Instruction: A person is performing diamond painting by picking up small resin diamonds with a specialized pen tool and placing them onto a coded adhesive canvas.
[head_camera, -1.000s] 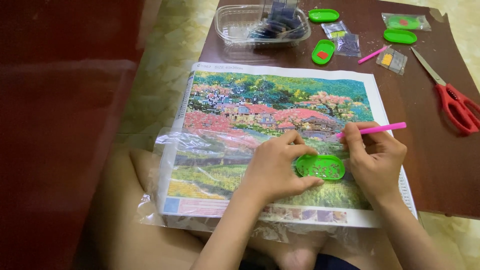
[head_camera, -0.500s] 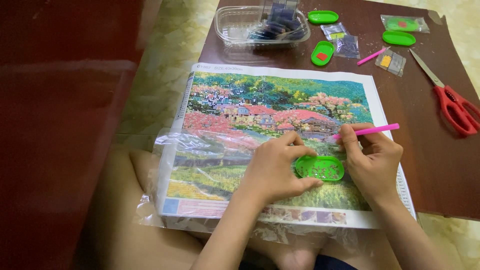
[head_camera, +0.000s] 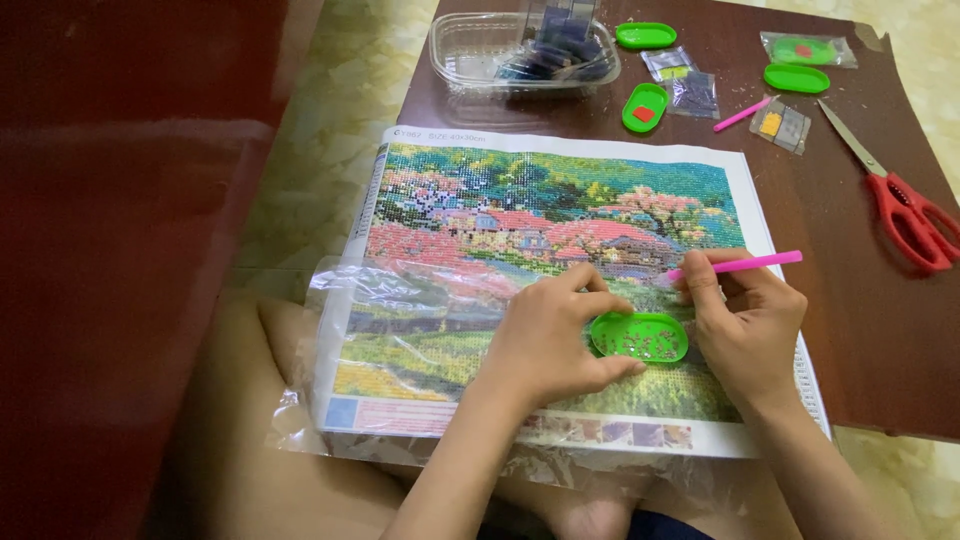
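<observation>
A colourful diamond-painting canvas (head_camera: 500, 215) of a village landscape lies on a dark brown table (head_camera: 860, 300), its near part under a clear plastic film (head_camera: 370, 290). On the canvas sits a small green oval tray (head_camera: 640, 336) with several tiny beads. My left hand (head_camera: 548, 335) pinches the tray's left edge with thumb and fingers. My right hand (head_camera: 745, 320) is just right of the tray and holds a pink pen (head_camera: 740, 263), whose tip touches the canvas above the tray.
At the table's far side stand a clear plastic box (head_camera: 500, 50) with dark bead bags, three more green trays (head_camera: 645, 105), small bead packets (head_camera: 690, 85), a second pink pen (head_camera: 742, 113) and red-handled scissors (head_camera: 900, 200). A dark red surface fills the left.
My right hand with the pink pen has shifted slightly left and down, bringing the tip onto the canvas. The left hand and the tray have stayed put.
</observation>
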